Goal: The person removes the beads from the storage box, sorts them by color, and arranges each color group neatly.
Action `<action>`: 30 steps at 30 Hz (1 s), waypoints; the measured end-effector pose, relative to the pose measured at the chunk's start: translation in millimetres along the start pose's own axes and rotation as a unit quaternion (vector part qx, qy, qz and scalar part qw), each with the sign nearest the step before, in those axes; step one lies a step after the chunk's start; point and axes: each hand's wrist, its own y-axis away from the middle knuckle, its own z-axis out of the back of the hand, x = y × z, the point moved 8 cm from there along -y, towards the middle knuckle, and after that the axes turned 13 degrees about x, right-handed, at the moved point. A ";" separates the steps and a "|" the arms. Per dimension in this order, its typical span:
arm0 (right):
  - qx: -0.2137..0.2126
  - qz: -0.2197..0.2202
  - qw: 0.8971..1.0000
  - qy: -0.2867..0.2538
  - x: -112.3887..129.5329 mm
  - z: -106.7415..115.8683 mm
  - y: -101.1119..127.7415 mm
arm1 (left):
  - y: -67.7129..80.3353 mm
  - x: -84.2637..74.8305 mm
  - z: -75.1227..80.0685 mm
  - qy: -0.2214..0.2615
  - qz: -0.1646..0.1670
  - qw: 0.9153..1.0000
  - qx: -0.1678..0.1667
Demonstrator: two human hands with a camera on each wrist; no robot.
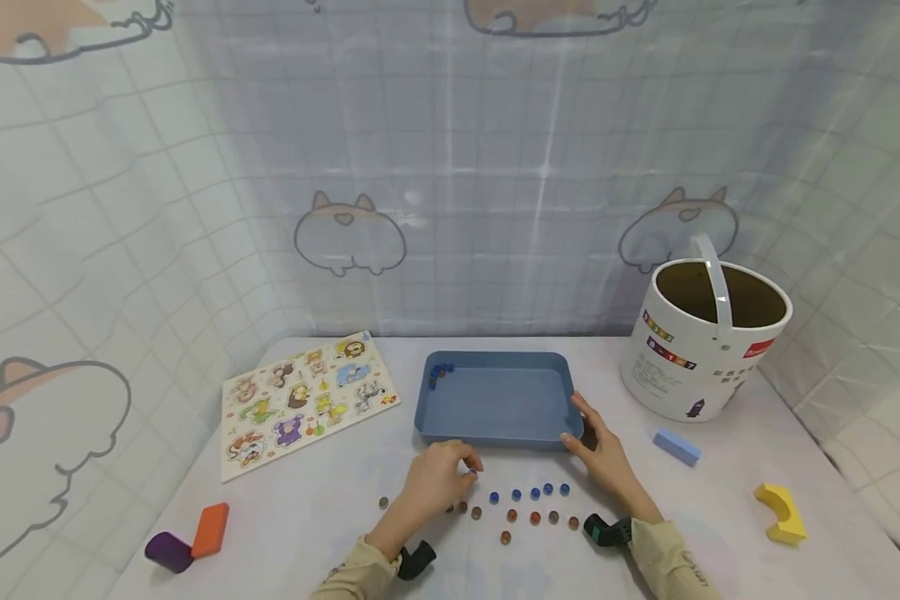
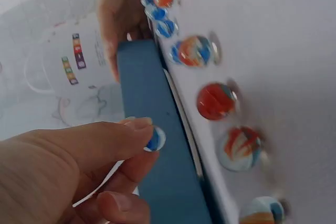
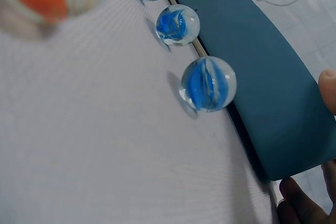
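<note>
My left hand (image 1: 437,479) pinches a clear marble with a blue swirl (image 2: 155,139) between thumb and index finger, close to the front wall of a blue tray (image 1: 502,408). At the tray's front right corner, my right hand (image 1: 606,457) holds it, thumb at the front and fingers along the right side. Several marbles (image 1: 442,368) lie inside the tray's back left corner. On the table in front of the tray runs an uneven row of blue marbles (image 1: 536,493). Nearer to me are several orange and mixed-colour marbles (image 1: 535,517).
Left of the tray lies an animal puzzle board (image 1: 307,400), with an orange block (image 1: 211,530) and purple cylinder (image 1: 168,552) nearer. A white bucket (image 1: 675,367) with a handle stands at the right, behind a light blue block (image 1: 677,447) and a yellow arch block (image 1: 782,514).
</note>
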 end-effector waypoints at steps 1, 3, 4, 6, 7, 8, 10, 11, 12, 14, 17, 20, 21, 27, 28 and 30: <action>0.002 -0.002 1.000 0.001 -0.1 -0.2 -0.2 | -0.9 3.0 -0.3 0.002 0.004 1.000 0.001; 0.005 -0.005 1.000 0.001 -0.6 -0.9 -0.6 | -2.5 7.6 -2.4 0.006 0.009 1.000 0.005; 0.007 -0.006 1.000 0.001 -0.7 -1.4 -0.8 | -3.2 9.6 -3.9 0.008 0.011 1.000 0.006; 0.005 -0.004 1.000 0.000 -0.3 -1.5 -0.8 | -4.7 13.6 -7.8 0.011 0.018 1.000 0.011; 0.004 -0.002 1.000 -0.001 0.2 -1.5 -0.9 | -5.6 15.8 -10.1 0.014 0.022 1.000 0.013; 0.003 -0.001 1.000 -0.001 0.2 -1.8 -1.0 | -6.3 17.9 -12.0 0.017 0.028 0.999 0.016; 0.002 0.001 1.000 0.000 1.0 -1.9 -1.0 | -7.4 21.0 -14.7 0.024 0.035 0.999 0.018; 0.001 0.001 1.000 -0.001 1.3 -1.9 -1.0 | -7.8 22.3 -16.0 0.024 0.039 0.999 0.019; 0.001 0.001 1.000 -0.001 1.8 -1.6 -0.9 | -7.7 22.7 -16.3 0.024 0.041 0.999 0.019; 0.003 -0.003 1.000 -0.001 1.9 -2.2 -0.8 | -5.6 20.4 -14.8 0.025 0.043 0.999 0.016; 0.005 -0.007 1.000 -0.002 1.3 -3.1 -0.2 | 3.6 7.7 -12.8 0.018 0.027 0.999 0.017; 0.003 -0.001 1.000 -0.003 2.0 -2.3 1.0 | 18.5 -16.0 -17.7 -0.004 -0.006 0.999 0.036; 0.004 -0.001 1.000 -0.005 2.0 -1.6 1.2 | 23.4 -23.7 -21.5 -0.019 -0.021 0.999 0.038; 0.003 0.001 1.000 -0.005 2.2 1.2 -0.1 | 39.3 -49.0 -40.4 -0.119 -0.088 0.989 0.011; 0.002 0.003 1.000 -0.002 2.7 1.1 0.1 | 40.1 -51.0 -41.8 -0.130 -0.095 0.987 0.007; 0.000 0.004 1.000 0.002 3.7 1.1 0.6 | 41.0 -54.7 -44.1 -0.144 -0.107 0.984 0.004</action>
